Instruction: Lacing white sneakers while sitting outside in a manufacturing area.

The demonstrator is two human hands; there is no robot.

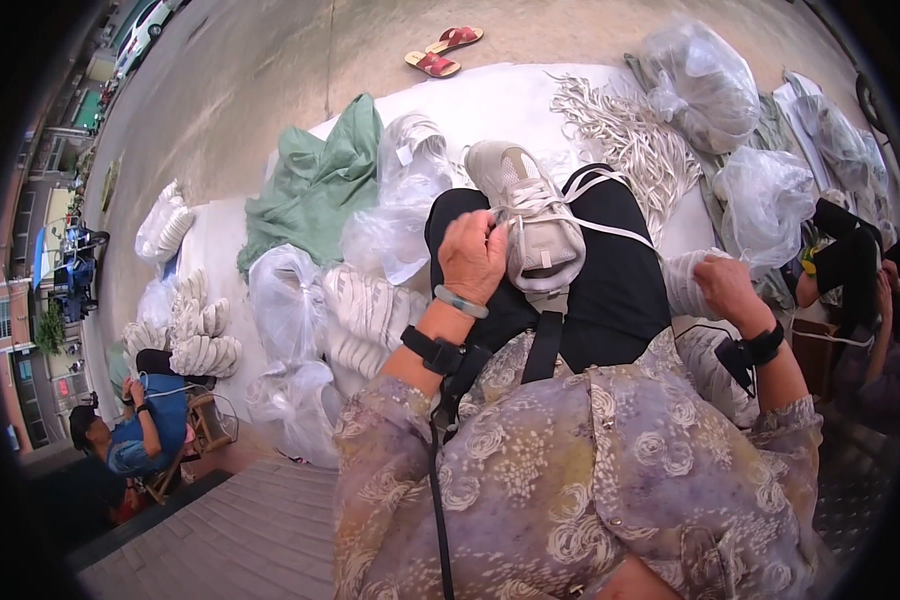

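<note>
A beige and white sneaker rests across my thighs, its toe pointing away from me and its heel opening towards me. My left hand is closed at the left edge of the shoe, fingers pinched beside the eyelets. A pale shoelace is threaded through the upper part of the sneaker. One length of it loops over my right knee, and another stretches right, towards my right hand. That hand is closed in a pinch beside my right thigh, in front of a stack of pale shoes; the lace's end is hard to make out there.
A heap of loose pale laces lies beyond my right knee. Clear plastic bags, a green cloth and more stacked shoes surround me on a white sheet. Red sandals lie beyond it. Other people sit left and right.
</note>
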